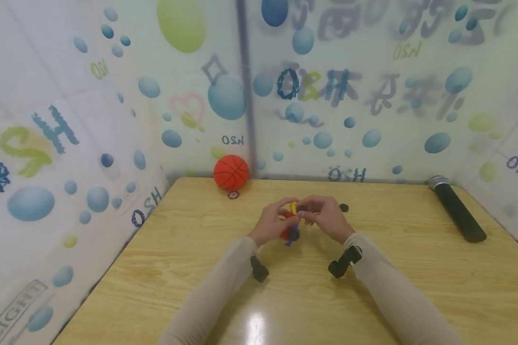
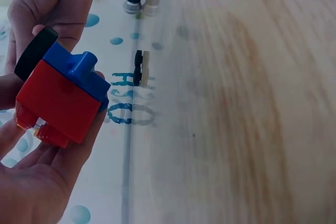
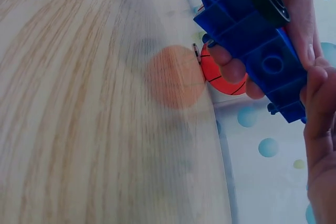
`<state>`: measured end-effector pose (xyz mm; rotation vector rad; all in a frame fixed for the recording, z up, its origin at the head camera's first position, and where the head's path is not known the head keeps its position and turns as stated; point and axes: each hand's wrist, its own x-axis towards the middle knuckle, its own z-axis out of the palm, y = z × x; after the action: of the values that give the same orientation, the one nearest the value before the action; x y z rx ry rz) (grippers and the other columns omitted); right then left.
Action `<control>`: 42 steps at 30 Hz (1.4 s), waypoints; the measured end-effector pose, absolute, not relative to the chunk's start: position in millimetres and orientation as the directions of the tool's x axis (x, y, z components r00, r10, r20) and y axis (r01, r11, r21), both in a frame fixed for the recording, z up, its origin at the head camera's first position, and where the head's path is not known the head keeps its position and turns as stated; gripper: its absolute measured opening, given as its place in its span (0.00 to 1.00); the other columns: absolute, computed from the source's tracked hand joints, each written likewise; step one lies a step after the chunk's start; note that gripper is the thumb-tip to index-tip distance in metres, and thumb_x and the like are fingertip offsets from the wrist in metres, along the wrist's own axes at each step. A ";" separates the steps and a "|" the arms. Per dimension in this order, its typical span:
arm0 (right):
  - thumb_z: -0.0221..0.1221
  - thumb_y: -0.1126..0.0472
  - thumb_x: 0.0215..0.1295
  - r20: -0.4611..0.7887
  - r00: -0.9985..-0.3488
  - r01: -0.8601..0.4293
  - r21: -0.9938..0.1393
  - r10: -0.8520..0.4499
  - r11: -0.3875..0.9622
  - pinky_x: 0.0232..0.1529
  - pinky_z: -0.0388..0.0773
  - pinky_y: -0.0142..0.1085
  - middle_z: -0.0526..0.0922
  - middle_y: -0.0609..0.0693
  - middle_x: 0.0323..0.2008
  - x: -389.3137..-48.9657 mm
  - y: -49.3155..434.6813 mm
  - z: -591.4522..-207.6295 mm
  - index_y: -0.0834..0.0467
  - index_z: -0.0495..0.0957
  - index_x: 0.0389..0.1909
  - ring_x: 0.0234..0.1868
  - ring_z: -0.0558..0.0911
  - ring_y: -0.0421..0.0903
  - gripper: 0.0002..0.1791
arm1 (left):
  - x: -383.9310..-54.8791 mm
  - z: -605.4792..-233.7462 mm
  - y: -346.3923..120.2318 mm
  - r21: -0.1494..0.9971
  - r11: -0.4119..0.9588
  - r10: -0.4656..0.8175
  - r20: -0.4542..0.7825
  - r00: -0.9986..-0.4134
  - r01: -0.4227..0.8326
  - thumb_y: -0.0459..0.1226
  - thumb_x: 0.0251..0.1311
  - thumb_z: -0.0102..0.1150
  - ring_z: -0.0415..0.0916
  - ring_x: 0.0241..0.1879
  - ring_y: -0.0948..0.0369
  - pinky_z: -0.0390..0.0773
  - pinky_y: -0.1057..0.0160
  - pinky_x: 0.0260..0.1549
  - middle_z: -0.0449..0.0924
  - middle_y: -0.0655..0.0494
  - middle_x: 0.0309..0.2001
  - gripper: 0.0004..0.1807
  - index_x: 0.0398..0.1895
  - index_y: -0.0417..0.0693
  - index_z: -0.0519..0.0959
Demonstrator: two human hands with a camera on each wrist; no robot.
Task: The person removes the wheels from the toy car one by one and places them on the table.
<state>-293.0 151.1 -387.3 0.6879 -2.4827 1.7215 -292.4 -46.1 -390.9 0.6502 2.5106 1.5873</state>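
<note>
My left hand [image 1: 271, 223] grips a small toy vehicle with a red block body [image 2: 60, 103] and a blue chassis [image 3: 273, 59], held over the table. The chassis underside faces the right wrist camera, with a black wheel [image 3: 266, 1] at one end. A yellow piece [image 1: 293, 207] shows between the hands in the head view. My right hand [image 1: 330, 219] pinches another black wheel [image 1: 302, 209] with thumb and fingers, at the vehicle's far end. Its fingers partly cover that wheel and that end of the chassis.
A loose black wheel [image 1: 344, 207] lies on the wooden table [image 1: 190, 249] just beyond my right hand. At the back left is a red basketball [image 1: 230, 173], with a small dark-rimmed wheel [image 1: 233, 195] in front. A black microphone [image 1: 457, 208] lies at the right. Printed walls border the table.
</note>
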 end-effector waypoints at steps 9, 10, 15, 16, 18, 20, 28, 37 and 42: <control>0.64 0.65 0.66 0.305 -0.888 -0.396 -0.888 -0.345 0.234 0.36 0.87 0.37 0.86 0.65 0.43 -293.0 149.8 -388.7 0.62 0.84 0.48 0.29 0.88 0.49 0.12 | -292.6 -386.3 -47.1 0.884 0.389 0.374 0.106 -0.921 0.260 0.37 0.66 0.63 0.84 0.47 0.53 0.84 0.59 0.40 0.84 0.45 0.54 0.25 0.65 0.58 0.75; 0.64 0.66 0.66 0.309 -0.886 -0.401 -0.886 -0.345 0.235 0.36 0.87 0.37 0.86 0.65 0.43 -293.3 149.8 -388.5 0.62 0.84 0.48 0.29 0.89 0.49 0.11 | -293.4 -386.0 -47.4 0.888 0.391 0.362 0.096 -0.927 0.244 0.37 0.66 0.63 0.84 0.47 0.53 0.84 0.60 0.40 0.84 0.44 0.53 0.24 0.65 0.58 0.75; 0.64 0.66 0.66 0.308 -0.886 -0.407 -0.874 -0.346 0.265 0.37 0.88 0.39 0.87 0.64 0.45 -296.9 156.1 -385.9 0.61 0.84 0.50 0.33 0.89 0.58 0.12 | -298.5 -382.9 -47.7 0.908 0.369 0.324 0.076 -0.943 0.199 0.39 0.67 0.62 0.86 0.44 0.53 0.86 0.59 0.36 0.85 0.41 0.51 0.20 0.61 0.57 0.77; 0.64 0.66 0.66 0.308 -0.885 -0.408 -0.874 -0.349 0.263 0.38 0.88 0.39 0.87 0.64 0.46 -297.7 157.2 -384.7 0.60 0.83 0.51 0.34 0.89 0.58 0.13 | -298.7 -380.5 -48.0 0.910 0.363 0.320 0.080 -0.944 0.200 0.39 0.67 0.62 0.86 0.44 0.52 0.86 0.58 0.36 0.85 0.40 0.50 0.20 0.61 0.58 0.77; 0.65 0.64 0.65 0.306 -0.885 -0.404 -0.879 -0.351 0.253 0.39 0.88 0.40 0.88 0.62 0.46 -298.8 158.2 -382.5 0.59 0.83 0.53 0.36 0.90 0.57 0.15 | -298.3 -375.1 -47.7 0.907 0.363 0.314 0.095 -0.945 0.212 0.39 0.67 0.63 0.86 0.43 0.52 0.86 0.57 0.37 0.85 0.39 0.49 0.20 0.61 0.58 0.76; 0.66 0.64 0.65 0.314 -0.884 -0.407 -0.882 -0.347 0.237 0.40 0.88 0.41 0.88 0.62 0.46 -298.8 157.1 -379.9 0.59 0.82 0.54 0.36 0.90 0.51 0.17 | -298.3 -371.3 -47.9 0.907 0.362 0.306 0.103 -0.947 0.215 0.39 0.67 0.63 0.85 0.45 0.51 0.86 0.56 0.38 0.84 0.40 0.51 0.21 0.62 0.59 0.76; 0.67 0.66 0.63 0.319 -0.883 -0.414 -0.875 -0.344 0.250 0.39 0.87 0.51 0.87 0.66 0.36 -298.3 157.9 -378.7 0.59 0.81 0.57 0.31 0.89 0.47 0.20 | -299.6 -373.8 -46.6 0.919 0.337 0.300 0.102 -0.949 0.205 0.40 0.67 0.63 0.83 0.50 0.51 0.86 0.56 0.40 0.81 0.43 0.56 0.21 0.62 0.60 0.76; 0.69 0.57 0.62 0.417 -0.857 -0.515 -0.732 -0.304 0.447 0.29 0.84 0.41 0.88 0.54 0.44 -296.6 156.9 -371.0 0.52 0.85 0.53 0.30 0.86 0.47 0.18 | -299.1 -372.3 -46.9 0.928 0.327 0.292 0.083 -0.953 0.181 0.42 0.68 0.61 0.82 0.52 0.50 0.86 0.52 0.44 0.80 0.42 0.57 0.22 0.64 0.62 0.74; 0.71 0.58 0.60 0.486 -0.821 -0.569 -0.644 -0.301 0.512 0.32 0.81 0.30 0.85 0.51 0.44 -298.4 156.6 -371.1 0.56 0.86 0.50 0.31 0.82 0.41 0.17 | -299.7 -374.9 -48.9 0.931 0.328 0.281 0.063 -0.958 0.158 0.42 0.69 0.61 0.82 0.53 0.50 0.86 0.52 0.44 0.80 0.44 0.56 0.21 0.64 0.64 0.74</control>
<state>-298.4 156.6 -371.1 0.7280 -2.4452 1.2116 -299.7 -48.9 -374.9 0.4097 2.4695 1.7118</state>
